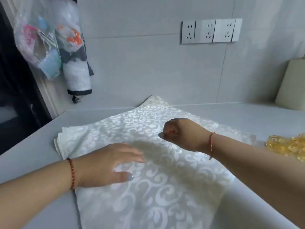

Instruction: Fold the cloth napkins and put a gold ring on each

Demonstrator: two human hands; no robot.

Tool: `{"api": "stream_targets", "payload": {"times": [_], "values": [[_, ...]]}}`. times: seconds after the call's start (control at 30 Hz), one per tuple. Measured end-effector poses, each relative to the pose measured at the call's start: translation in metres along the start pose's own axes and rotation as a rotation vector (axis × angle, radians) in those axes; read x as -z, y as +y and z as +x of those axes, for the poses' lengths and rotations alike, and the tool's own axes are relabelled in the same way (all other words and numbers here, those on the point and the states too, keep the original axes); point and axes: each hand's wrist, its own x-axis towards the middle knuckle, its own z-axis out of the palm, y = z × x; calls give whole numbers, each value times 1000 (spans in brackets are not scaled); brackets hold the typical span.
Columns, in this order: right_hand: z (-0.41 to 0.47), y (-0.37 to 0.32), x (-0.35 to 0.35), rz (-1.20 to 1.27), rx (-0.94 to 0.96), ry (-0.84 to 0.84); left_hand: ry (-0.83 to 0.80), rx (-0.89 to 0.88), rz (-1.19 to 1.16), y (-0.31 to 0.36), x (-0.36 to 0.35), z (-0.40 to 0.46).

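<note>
A stack of white napkins (148,187) with a pale scroll pattern lies spread flat on the grey counter (24,162). Layered edges show at its left corner. My left hand (109,162) rests flat on the top napkin near its left side, fingers straight. My right hand (179,133) hovers over the middle of the cloth with its fingers curled into a loose fist; nothing shows in it. Several gold rings (287,146) lie in a heap on the counter at the right edge.
A grey tiled wall with a row of sockets (211,31) stands behind the counter. Plastic bags and a folded umbrella (77,71) hang at the upper left. A cream box (292,83) sits at the back right.
</note>
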Motion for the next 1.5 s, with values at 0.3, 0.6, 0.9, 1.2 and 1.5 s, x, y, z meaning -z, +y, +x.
{"api": "stream_targets", "payload": {"times": [0.3, 0.6, 0.9, 1.2, 1.5], "values": [[-72, -13, -20, 27, 114, -239, -210, 48, 272, 38, -50, -13], [-136, -23, -14, 182, 275, -359, -167, 93, 209, 58, -58, -2], [-158, -30, -23, 136, 432, -197, -166, 128, 125, 65, -52, -3], [-149, -27, -24, 391, 184, -143, -1, 188, -634, 66, -30, -20], [-137, -35, -19, 663, -168, -63, 130, 136, -768, 47, -34, -67]]}}
